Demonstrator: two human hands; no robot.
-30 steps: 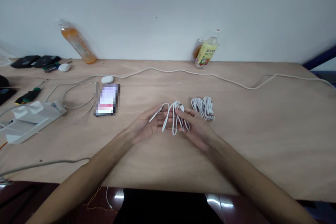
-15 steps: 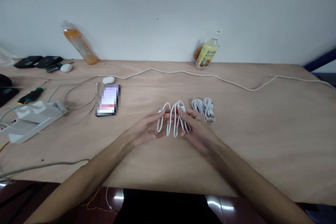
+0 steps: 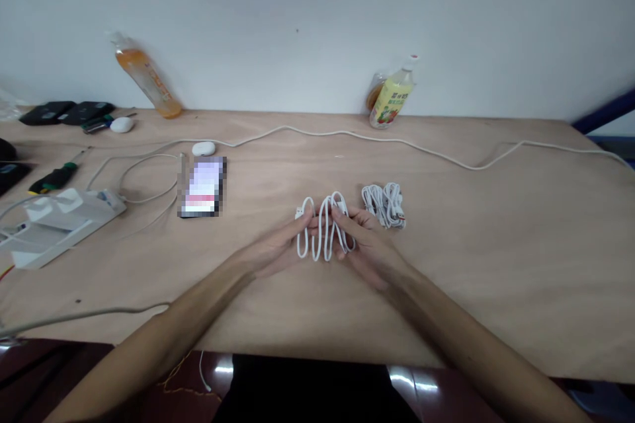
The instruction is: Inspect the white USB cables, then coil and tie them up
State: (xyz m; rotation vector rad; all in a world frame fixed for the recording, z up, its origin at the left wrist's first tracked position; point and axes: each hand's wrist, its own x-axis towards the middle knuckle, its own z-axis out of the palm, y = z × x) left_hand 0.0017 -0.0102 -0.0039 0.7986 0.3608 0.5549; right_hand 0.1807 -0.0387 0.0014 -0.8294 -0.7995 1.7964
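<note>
Above the table (image 3: pixel 496 244), my left hand (image 3: pixel 279 244) pinches the newly folded end of the cable (image 3: pixel 327 256) and my right hand (image 3: pixel 370 242) grips its other loops, leaving, I judge, little loose.

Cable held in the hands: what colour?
The held cable is white, seen best in the head view.

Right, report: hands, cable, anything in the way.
Left hand, right hand: both gripping white USB cable. It hangs in loops between them. Nothing visibly blocking; bundled white cables lie just beyond right hand.
</note>
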